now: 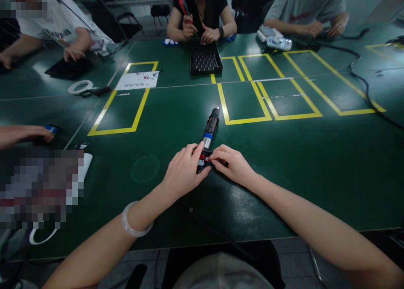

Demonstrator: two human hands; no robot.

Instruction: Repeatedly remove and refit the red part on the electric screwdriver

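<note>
An electric screwdriver [212, 123] lies on the green table, its thin bit pointing away from me. Its body is dark at the front, with a blue band and a silver section behind. My left hand [186, 169] is wrapped over its rear part from the left, thumb along the side. From the right, my right hand [232, 163] pinches at the rear of the tool, near a small red part. Fingertips hide what exactly sits between thumb and index finger there. A pale bangle circles my left wrist.
Yellow tape outlines [244, 122] mark the table [315, 163]. Across it, a person works over a black tray [205, 68]. A white paper sheet [138, 80], a tape roll [80, 86] and scissors [96, 91] lie left. A black cable [360, 72] runs at right. Other people sit around.
</note>
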